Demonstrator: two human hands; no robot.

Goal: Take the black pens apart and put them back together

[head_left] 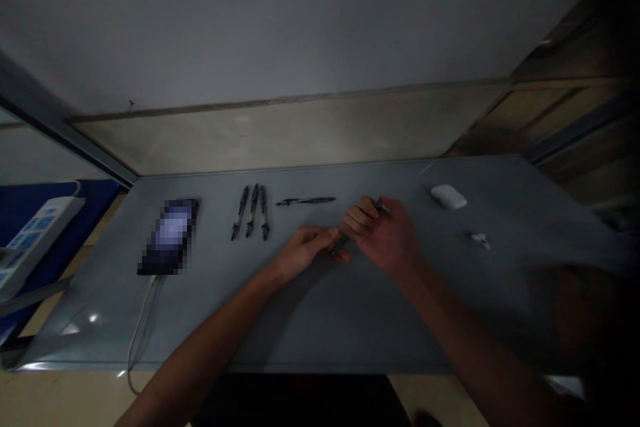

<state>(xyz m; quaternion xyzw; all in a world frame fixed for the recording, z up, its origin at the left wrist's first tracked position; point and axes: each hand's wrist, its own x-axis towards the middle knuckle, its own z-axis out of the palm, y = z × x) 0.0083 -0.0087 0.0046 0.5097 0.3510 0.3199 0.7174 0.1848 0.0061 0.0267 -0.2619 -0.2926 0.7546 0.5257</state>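
A dark pen point(341, 243) runs between the two hands, its barrel showing in the narrow gap where they nearly meet. A small metallic glint shows at point(383, 207) beyond the right fingers, but whether the pen is one piece or has been pulled apart, I can't tell, as the fingers hide most of it. The left hand point(305, 248) is closed around the near end, fingers curled over it. The right hand point(384, 235) is closed around the far end, its fingers bent tightly.

Both hands are over a grey table point(410, 177). Just beyond them, a pen point(305, 201) lies crosswise, and left of it three pens point(251, 213) lie side by side, tips toward the person. Further left is a pixelated phone point(170, 237) with a white cable point(136, 340). To the right lie a white earbud case point(449, 197) and a small white earbud point(480, 239).
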